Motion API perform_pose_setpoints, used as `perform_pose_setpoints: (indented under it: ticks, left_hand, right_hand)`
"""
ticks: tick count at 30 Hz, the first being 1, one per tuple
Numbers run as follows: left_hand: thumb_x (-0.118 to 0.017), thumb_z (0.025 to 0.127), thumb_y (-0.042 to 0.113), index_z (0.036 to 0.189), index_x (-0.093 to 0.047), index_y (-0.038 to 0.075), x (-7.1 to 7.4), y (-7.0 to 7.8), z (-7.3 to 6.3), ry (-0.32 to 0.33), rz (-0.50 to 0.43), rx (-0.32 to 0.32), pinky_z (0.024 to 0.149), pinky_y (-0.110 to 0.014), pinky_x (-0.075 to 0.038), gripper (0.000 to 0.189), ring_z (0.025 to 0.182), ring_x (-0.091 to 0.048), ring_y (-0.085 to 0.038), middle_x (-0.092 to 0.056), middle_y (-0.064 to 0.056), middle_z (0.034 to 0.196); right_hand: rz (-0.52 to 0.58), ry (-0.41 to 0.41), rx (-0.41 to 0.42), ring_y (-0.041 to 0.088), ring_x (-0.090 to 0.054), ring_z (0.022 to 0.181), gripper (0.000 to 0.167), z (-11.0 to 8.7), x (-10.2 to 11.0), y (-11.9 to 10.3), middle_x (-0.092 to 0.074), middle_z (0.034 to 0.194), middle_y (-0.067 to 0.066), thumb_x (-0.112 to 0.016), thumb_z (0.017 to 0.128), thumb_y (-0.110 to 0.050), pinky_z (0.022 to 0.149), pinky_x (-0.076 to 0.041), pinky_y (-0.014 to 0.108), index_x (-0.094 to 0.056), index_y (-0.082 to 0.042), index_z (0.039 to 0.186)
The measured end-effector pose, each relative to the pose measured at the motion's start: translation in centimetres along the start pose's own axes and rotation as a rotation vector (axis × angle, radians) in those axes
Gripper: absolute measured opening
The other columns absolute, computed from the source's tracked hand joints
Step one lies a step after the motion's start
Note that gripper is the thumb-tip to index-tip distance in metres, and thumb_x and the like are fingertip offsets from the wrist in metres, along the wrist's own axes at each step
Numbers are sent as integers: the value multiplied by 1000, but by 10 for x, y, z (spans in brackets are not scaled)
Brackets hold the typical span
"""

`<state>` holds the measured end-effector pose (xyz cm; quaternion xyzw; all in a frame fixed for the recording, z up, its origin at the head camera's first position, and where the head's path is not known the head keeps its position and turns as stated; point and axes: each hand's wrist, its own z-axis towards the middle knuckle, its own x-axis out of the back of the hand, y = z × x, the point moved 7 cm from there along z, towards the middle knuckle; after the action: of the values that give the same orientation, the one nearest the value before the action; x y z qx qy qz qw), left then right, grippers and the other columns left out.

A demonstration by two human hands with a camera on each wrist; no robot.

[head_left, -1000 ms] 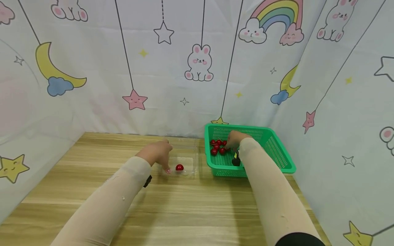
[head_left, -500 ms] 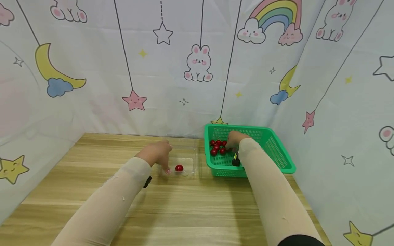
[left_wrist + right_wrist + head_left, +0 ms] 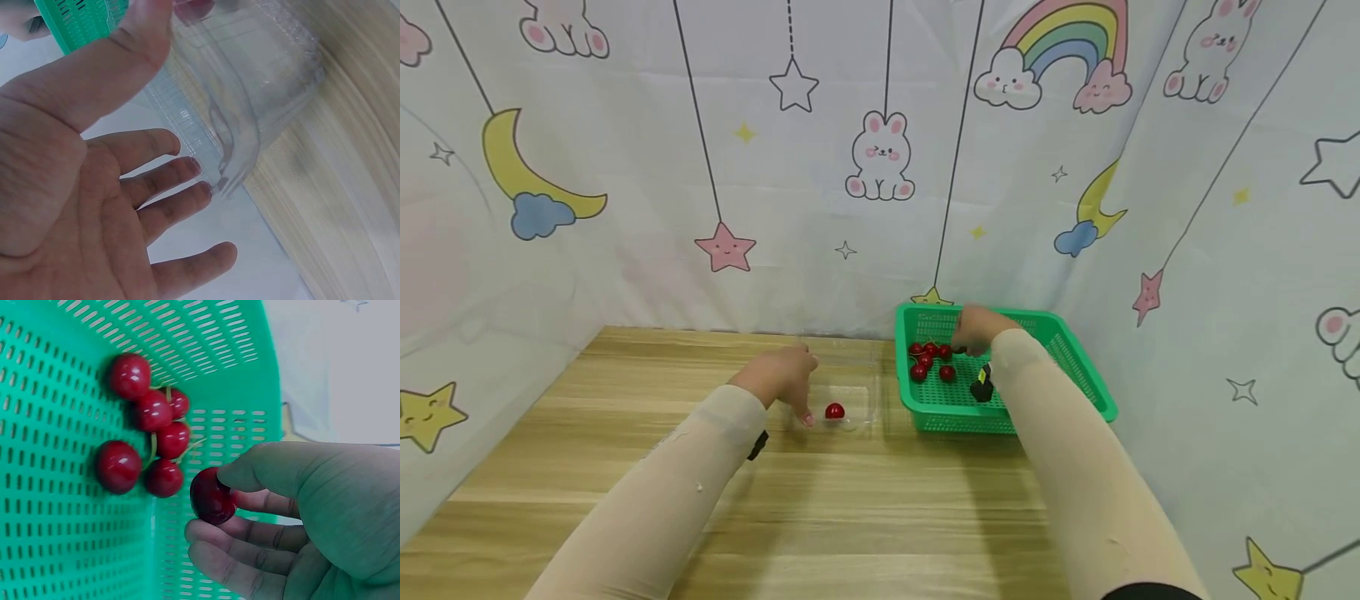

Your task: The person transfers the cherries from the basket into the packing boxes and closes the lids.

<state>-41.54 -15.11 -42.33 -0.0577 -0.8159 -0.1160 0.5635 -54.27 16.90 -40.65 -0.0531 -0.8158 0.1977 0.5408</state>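
Note:
My left hand [image 3: 778,377] lies at the left side of a clear plastic box [image 3: 853,394]. Its thumb touches the box in the left wrist view, the other fingers reach out almost straight, and some fingertips meet the plastic edge [image 3: 234,150]. One red cherry [image 3: 834,412] is in the box. Over the green basket [image 3: 943,418], my right hand [image 3: 981,329] pinches a dark red cherry [image 3: 211,499] between thumb and fingers. Several more cherries [image 3: 153,411], some with green stems, lie inside at the basket's left end; one cherry [image 3: 947,373] sits slightly apart.
The wooden table [image 3: 820,517] extends in front of the box and basket. A white patterned cloth [image 3: 760,167] hangs right behind them and along both sides. A black wrist device [image 3: 982,385] is at the right wrist, over the basket.
My right hand has shifted slightly up and away from the cherry pile, with a cherry in its fingers. One cherry left behind has moved slightly right and nearer. The left hand stays in place.

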Motion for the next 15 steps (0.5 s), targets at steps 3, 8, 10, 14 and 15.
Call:
perform_pose_setpoints:
  ticks: [3,8,10,14,15]
  left_hand:
    - [-104,84,43,171,-50,5,0,1,0,4,11,-5,128,-65,-48,109,164,-46,-48,-40,-26,180]
    - [-105,83,42,171,-51,4,-1,0,-1,5,15,1,128,-65,-48,110,163,-47,-48,-39,-26,180]
    - [-105,83,42,171,-51,4,-1,-1,0,3,12,6,128,-66,-48,110,163,-46,-48,-39,-26,181]
    - [-104,84,41,171,-51,5,-1,-1,1,1,0,11,128,-66,-48,109,163,-47,-48,-40,-25,180]
    - [-105,83,41,170,-51,5,-1,-1,2,2,-3,11,128,-66,-49,109,163,-47,-48,-40,-25,180]
  right_hand:
    - [-14,27,41,14,-45,56,50,-7,7,-8,-38,57,-6,-65,102,-5,69,-53,38,-42,-22,61]
    - [-61,60,107,12,-34,53,52,-19,15,-23,-35,54,-7,-63,100,-5,61,-42,31,-42,-23,56]
    - [-63,64,129,12,-30,54,52,-23,17,-30,-34,54,-7,-63,100,-4,61,-39,31,-41,-23,56]
    - [-90,90,165,14,-36,60,44,-34,21,-47,-42,62,-6,-67,103,-8,65,-41,34,-52,-19,63]
    - [-103,102,173,14,-41,64,38,-37,21,-52,-49,68,-5,-68,104,-11,68,-44,34,-59,-18,69]
